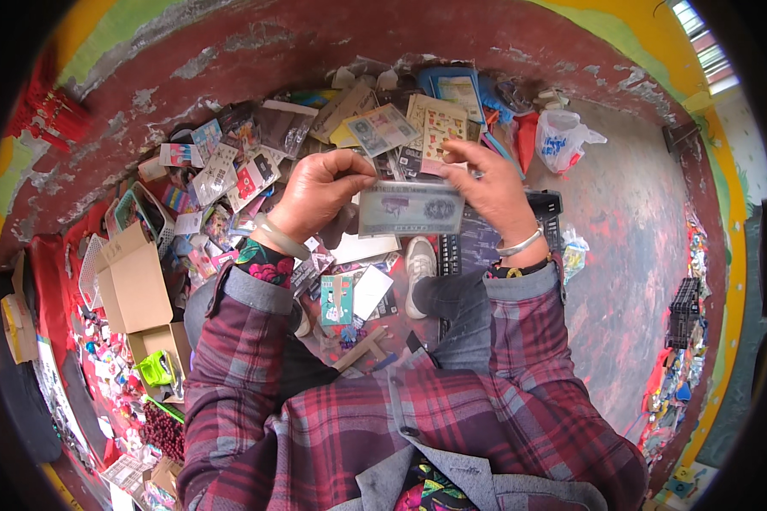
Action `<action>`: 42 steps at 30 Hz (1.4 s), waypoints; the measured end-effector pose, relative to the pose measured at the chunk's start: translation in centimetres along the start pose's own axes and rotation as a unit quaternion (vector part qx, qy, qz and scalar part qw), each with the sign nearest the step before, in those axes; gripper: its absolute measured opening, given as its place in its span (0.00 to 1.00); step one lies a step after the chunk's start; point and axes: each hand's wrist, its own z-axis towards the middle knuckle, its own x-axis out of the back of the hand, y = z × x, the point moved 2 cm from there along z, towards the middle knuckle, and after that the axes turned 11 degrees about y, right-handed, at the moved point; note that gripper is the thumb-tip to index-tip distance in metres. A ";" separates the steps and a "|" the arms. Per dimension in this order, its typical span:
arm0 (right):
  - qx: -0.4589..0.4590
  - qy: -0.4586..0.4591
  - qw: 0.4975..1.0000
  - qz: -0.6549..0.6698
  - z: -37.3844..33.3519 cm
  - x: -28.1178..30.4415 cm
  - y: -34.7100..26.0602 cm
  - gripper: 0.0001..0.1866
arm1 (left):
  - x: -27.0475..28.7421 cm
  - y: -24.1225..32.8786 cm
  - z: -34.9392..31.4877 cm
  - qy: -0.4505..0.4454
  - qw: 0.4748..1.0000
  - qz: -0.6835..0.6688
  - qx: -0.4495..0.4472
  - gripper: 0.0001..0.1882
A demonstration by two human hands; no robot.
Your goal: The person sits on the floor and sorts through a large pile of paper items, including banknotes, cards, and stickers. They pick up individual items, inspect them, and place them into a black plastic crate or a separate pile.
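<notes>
Between my hands hangs a greenish-grey banknote (412,209), apparently in a clear plastic sleeve, face toward me. My left hand (320,194) pinches its upper left corner between thumb and forefinger. Beside the upper right corner, my right hand (496,192) has its thumb and forefinger apart, with nothing visible between them. Below lie a green card (337,300) and a white card (371,292) on the floor, between my legs. Beyond my hands, a sheet with small printed figures (442,130) and a pale, patterned note-like sheet (383,129) rest on the pile.
Cards, packets and papers are heaped against the red wall (332,43). An open cardboard box (134,284) and white plastic baskets (158,213) stand at my left. A black plastic crate (477,247) is by my right knee. A white plastic bag (562,139) sits farther right.
</notes>
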 end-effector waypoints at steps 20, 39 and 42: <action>0.271 0.025 0.945 -0.183 -1.9 -3.2 -2.7 0.11 | -3.2 0.4 -1.9 0.001 0.990 -0.096 0.100 0.08; 0.319 0.003 0.901 -0.295 -2.5 -4.0 -3.7 0.13 | -2.7 0.0 -1.8 -0.030 0.959 -0.218 0.179 0.10; 0.323 0.006 0.901 -0.291 -2.5 -4.2 -3.6 0.12 | -2.7 -0.2 -1.7 -0.020 0.953 -0.233 0.192 0.10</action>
